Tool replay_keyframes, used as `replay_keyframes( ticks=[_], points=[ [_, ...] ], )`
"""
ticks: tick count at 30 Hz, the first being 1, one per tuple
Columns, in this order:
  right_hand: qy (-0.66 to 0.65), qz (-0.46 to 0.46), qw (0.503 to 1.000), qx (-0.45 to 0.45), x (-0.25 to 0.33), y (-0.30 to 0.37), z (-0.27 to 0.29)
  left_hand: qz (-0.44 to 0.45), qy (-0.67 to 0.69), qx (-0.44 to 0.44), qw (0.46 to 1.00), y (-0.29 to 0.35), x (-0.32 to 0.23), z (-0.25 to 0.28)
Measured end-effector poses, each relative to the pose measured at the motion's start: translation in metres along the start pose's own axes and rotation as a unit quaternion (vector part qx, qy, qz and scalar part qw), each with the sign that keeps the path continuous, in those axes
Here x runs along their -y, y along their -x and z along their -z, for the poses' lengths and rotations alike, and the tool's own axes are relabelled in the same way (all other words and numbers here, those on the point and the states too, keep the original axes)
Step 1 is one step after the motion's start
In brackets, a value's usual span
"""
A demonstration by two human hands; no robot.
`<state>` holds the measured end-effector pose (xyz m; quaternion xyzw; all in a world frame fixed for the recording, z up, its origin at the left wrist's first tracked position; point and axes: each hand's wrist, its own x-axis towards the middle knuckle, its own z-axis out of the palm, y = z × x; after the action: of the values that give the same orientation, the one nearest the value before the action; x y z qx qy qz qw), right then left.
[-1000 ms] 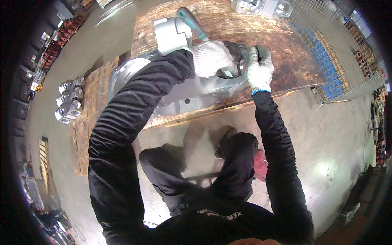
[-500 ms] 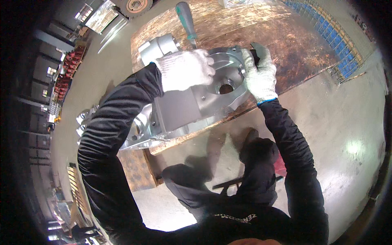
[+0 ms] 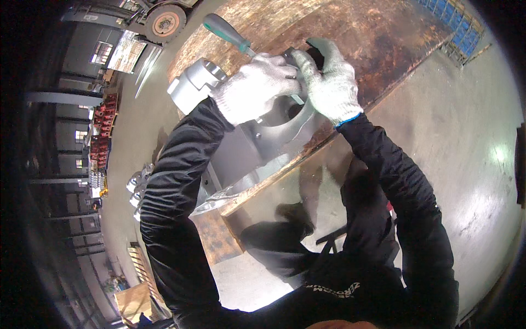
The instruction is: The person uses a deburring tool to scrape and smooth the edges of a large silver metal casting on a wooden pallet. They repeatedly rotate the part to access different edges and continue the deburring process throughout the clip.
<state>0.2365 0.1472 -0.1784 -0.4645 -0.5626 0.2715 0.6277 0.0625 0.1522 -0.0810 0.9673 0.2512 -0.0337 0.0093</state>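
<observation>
A large silver metal casting (image 3: 235,151) with a machined face and a round recess lies along the near edge of the wooden bench. My left hand (image 3: 260,88), in a white knit glove, is closed over the recess. A thin bright metal strip (image 3: 296,99) shows beside its fingers; I cannot tell whether they hold it. My right hand (image 3: 331,82), in a like glove, bends over the recess rim, its fingertips close against the left. Something dark shows between its fingers, too unclear to name. Behind my left hand is a screwdriver (image 3: 226,31) with a grey-green handle, its tip hidden.
A silver cylindrical metal part (image 3: 194,82) stands left of my left hand. The wooden bench top (image 3: 383,44) stretches away, stained dark. A wire basket with blue inside (image 3: 455,27) is at the far right. A wheeled vehicle (image 3: 165,23) stands on the floor at the far left.
My hands have come together over the recess, the right one moving left from the rim. The view has shifted, and the screwdriver handle leans further left.
</observation>
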Motion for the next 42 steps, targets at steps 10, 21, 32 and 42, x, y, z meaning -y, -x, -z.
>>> replay_keyframes(
  ticks=[10,21,32,42],
  points=[
    [0.009,-0.049,0.998,0.039,0.001,-0.002,0.008,-0.058,-0.159,0.125,0.978,0.026,-0.024,0.035],
    [0.087,0.050,0.994,0.049,0.003,-0.008,0.011,0.005,-0.287,0.023,0.958,0.055,-0.005,0.057],
    [-0.104,0.229,0.957,0.148,0.132,-0.017,0.000,0.197,0.465,-0.612,0.609,0.012,-0.104,0.087],
    [0.409,0.288,0.785,0.365,0.102,-0.054,0.057,0.473,-0.132,-0.486,0.723,0.128,-0.148,0.013]
  ],
)
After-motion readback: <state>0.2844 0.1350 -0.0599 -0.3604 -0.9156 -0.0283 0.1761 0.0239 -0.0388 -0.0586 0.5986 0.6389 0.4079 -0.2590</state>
